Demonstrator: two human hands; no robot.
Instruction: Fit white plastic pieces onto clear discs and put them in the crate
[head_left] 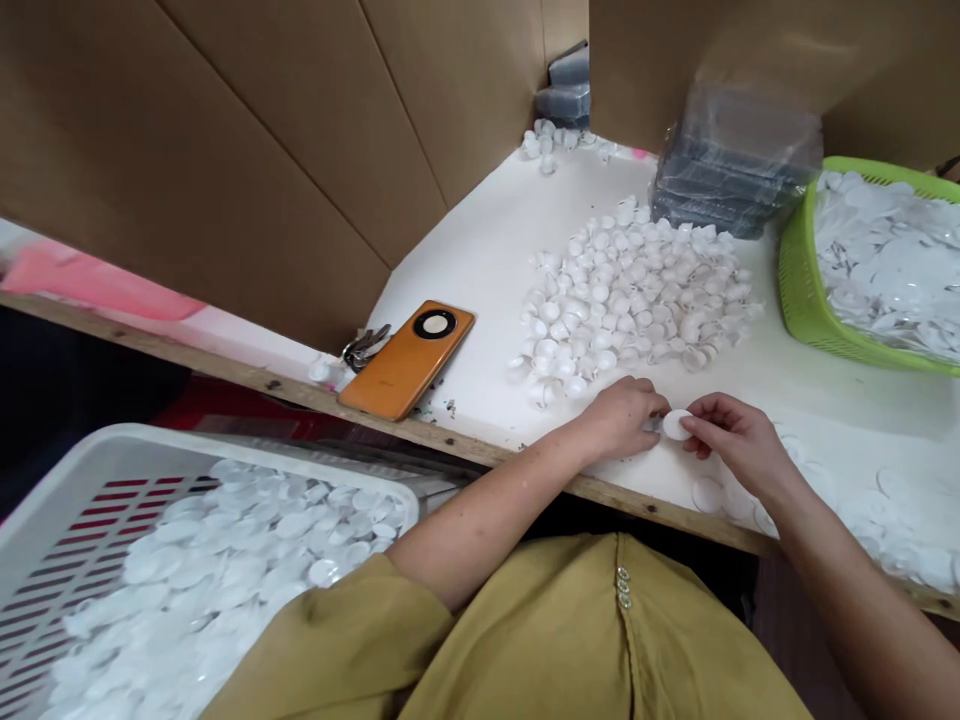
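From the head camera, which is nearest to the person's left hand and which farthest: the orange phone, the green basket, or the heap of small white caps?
From the left hand:
1. Heap of small white caps, just beyond the fingers.
2. Orange phone, to its left near the table edge.
3. Green basket, far right.

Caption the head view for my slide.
Both hands, left hand and right hand, pinch a white disc beside a cap pile.

Bare tabletop (480,250) is left open between the orange phone (407,358) and the heap of white caps (637,290); the right is blocked by the green basket (806,300), the back by cardboard walls (262,150).
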